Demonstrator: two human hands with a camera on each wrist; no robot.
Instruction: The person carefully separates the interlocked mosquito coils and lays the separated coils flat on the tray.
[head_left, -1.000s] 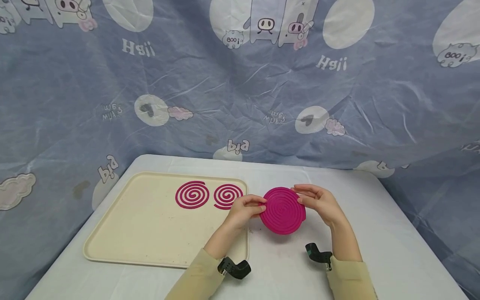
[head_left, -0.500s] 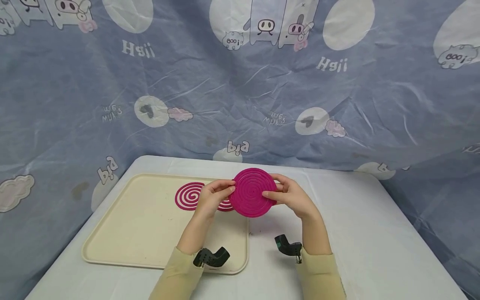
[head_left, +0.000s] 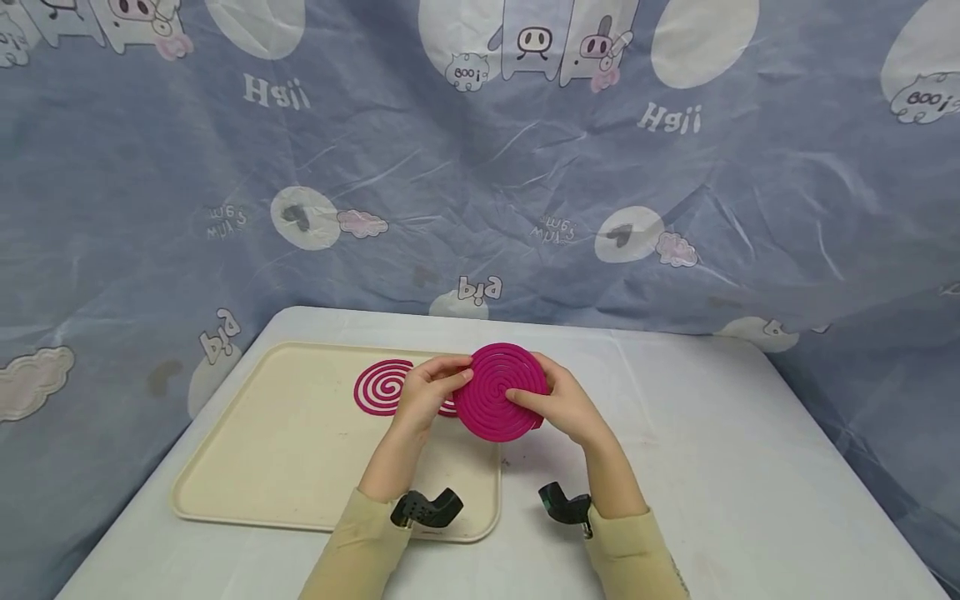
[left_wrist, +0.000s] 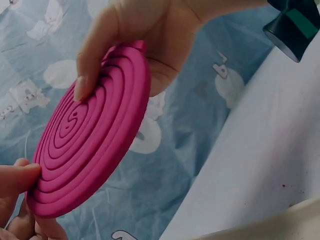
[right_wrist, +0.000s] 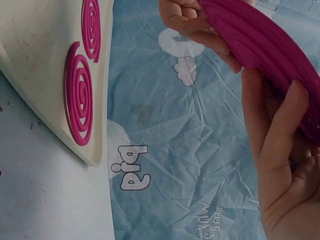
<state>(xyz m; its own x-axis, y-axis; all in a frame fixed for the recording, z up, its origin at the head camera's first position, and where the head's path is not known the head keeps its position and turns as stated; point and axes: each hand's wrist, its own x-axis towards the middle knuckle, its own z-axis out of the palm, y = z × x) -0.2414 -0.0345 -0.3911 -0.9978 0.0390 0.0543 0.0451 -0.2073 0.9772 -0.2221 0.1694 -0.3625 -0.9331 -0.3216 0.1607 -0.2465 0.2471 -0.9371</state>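
A magenta mosquito coil disc (head_left: 487, 371), its spirals nested tightly, is held up between both hands above the tray's right edge. My left hand (head_left: 422, 393) pinches its left rim. On the other side my right hand (head_left: 567, 407) grips it, the thumb lying across the front face near the centre and the other fingers behind. In the left wrist view the disc (left_wrist: 100, 135) appears tilted, with a small tab at its edge. A separated single coil (head_left: 381, 387) lies on the tray; a second one (right_wrist: 79, 100) lies beside it, mostly hidden behind my left hand in the head view.
The cream tray (head_left: 300, 467) with a raised rim covers the left part of the white table (head_left: 697, 467). A blue printed cloth (head_left: 420, 167) hangs behind and at the sides. Black wrist cameras (head_left: 427, 508) stick out from both sleeves. Small dark crumbs dot the table.
Both hands have carried the disc leftward and slightly up to the tray's right edge. My right thumb has slid from the rim onto the disc's face, near its centre.
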